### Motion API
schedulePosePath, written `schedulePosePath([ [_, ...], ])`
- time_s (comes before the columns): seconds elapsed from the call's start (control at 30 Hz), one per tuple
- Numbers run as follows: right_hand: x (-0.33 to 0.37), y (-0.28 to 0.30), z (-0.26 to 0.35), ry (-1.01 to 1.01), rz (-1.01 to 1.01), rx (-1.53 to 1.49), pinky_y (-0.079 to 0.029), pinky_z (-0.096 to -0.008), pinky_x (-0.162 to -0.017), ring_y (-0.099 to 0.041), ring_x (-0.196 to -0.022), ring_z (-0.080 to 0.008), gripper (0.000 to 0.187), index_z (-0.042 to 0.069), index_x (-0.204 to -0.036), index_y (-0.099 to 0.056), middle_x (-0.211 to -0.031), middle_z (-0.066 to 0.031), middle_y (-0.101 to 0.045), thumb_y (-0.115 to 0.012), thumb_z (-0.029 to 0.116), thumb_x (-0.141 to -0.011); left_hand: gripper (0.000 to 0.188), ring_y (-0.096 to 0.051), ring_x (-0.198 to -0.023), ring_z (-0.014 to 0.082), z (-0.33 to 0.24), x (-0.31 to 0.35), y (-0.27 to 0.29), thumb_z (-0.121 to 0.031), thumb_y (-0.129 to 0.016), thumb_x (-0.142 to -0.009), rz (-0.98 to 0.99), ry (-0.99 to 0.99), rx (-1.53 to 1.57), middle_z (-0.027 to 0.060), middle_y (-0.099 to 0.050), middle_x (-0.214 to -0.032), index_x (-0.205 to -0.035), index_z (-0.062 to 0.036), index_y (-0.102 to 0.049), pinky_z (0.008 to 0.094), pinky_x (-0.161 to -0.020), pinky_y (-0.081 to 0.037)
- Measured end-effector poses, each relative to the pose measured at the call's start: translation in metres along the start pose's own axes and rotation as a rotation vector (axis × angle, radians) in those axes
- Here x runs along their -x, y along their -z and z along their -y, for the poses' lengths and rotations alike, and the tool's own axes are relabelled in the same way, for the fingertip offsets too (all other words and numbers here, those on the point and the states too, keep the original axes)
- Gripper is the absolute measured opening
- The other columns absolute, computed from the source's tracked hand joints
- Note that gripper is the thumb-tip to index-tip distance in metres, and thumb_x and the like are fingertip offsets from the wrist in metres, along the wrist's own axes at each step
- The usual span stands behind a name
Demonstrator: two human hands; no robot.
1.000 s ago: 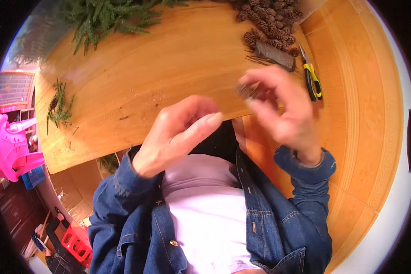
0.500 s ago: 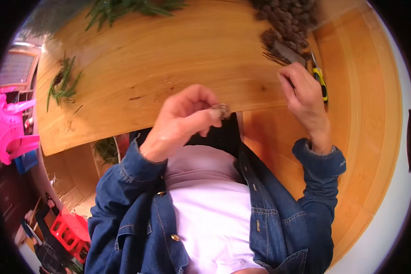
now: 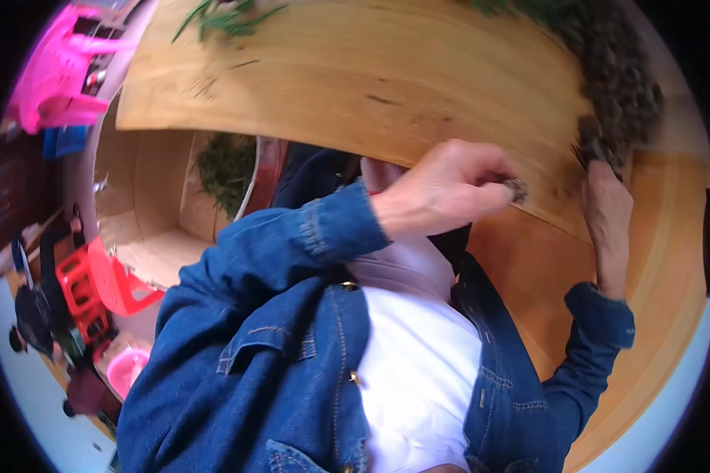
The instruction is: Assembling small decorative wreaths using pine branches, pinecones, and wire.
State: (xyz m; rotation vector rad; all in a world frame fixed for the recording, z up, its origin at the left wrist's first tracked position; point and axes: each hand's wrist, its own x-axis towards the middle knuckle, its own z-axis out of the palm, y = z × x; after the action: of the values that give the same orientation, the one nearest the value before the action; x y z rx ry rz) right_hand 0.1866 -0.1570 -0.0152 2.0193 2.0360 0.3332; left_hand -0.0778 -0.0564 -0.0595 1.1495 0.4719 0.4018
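Observation:
My left hand [image 3: 454,189] pinches a small brown pine cone [image 3: 517,190] between thumb and fingertips, just over the front edge of the wooden table [image 3: 308,91]. Farther right, my right hand [image 3: 607,201] reaches to a dark bundle of thin wires [image 3: 588,142] lying at the table's right side. Its fingertips are blurred and partly hidden there, so their grip is unclear. Beside and beyond the bundle spreads a heap of brown pine cones [image 3: 622,83].
A green sprig [image 3: 229,20] lies on the table at the far left. Below the table edge, an open cardboard box [image 3: 146,185] holds green foliage [image 3: 225,169]. Pink plastic furniture [image 3: 59,75] and a red plastic stool [image 3: 118,280] stand to the left.
The view has swung left. My right hand has reached out to the wire bundle by the pine cones. My left hand still grips the small pine cone.

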Motion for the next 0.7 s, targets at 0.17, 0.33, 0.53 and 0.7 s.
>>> schedulePosePath([
  [0.17, -0.006, 0.001, -0.002, -0.032, 0.078, 0.008, -0.047, -0.0457, -0.056, -0.058, -0.073, -0.0417, 0.007, 0.001, -0.082, -0.052, -0.083, -0.0236, -0.057, -0.045, -0.001, -0.080, 0.024, -0.059, -0.069, 0.0160, 0.001, -0.011, 0.000, -0.015, -0.060, -0.079, -0.031, -0.151, -0.027, 0.0128, -0.066, -0.076, -0.092, 0.0058, -0.064, 0.0298, -0.063, -0.048],
  [0.33, -0.011, 0.004, -0.007, -0.104, 0.208, 0.003, -0.045, -0.0475, -0.062, -0.056, -0.077, -0.0432, 0.008, 0.002, -0.087, -0.052, -0.085, -0.0247, -0.056, -0.045, 0.001, -0.083, 0.025, -0.060, -0.069, 0.0167, 0.003, -0.019, -0.002, -0.014, -0.059, -0.078, -0.034, -0.188, -0.072, 0.0129, -0.065, -0.076, -0.092, 0.0056, -0.064, 0.0307, -0.063, -0.049],
  [0.53, -0.017, -0.002, -0.010, -0.082, 0.084, -0.237, -0.045, -0.0462, -0.067, -0.055, -0.082, -0.0412, 0.009, 0.003, -0.087, -0.052, -0.082, -0.0216, -0.056, -0.055, 0.011, -0.083, 0.023, -0.056, -0.069, 0.0122, -0.006, -0.011, 0.010, -0.013, -0.059, -0.083, 0.008, -0.033, -0.032, 0.0062, -0.063, -0.078, -0.097, 0.0042, -0.063, 0.0262, -0.062, -0.047],
  [0.7, -0.007, 0.003, -0.011, -0.145, 0.153, -0.129, -0.047, -0.0469, -0.063, -0.059, -0.078, -0.0401, 0.009, 0.002, -0.081, -0.054, -0.083, -0.0196, -0.060, -0.054, 0.011, -0.082, 0.021, -0.052, -0.069, 0.0078, -0.013, -0.008, 0.008, -0.012, -0.058, -0.088, 0.063, 0.025, 0.096, 0.0025, -0.062, -0.084, -0.102, 0.0041, -0.062, 0.0212, -0.061, -0.045],
])
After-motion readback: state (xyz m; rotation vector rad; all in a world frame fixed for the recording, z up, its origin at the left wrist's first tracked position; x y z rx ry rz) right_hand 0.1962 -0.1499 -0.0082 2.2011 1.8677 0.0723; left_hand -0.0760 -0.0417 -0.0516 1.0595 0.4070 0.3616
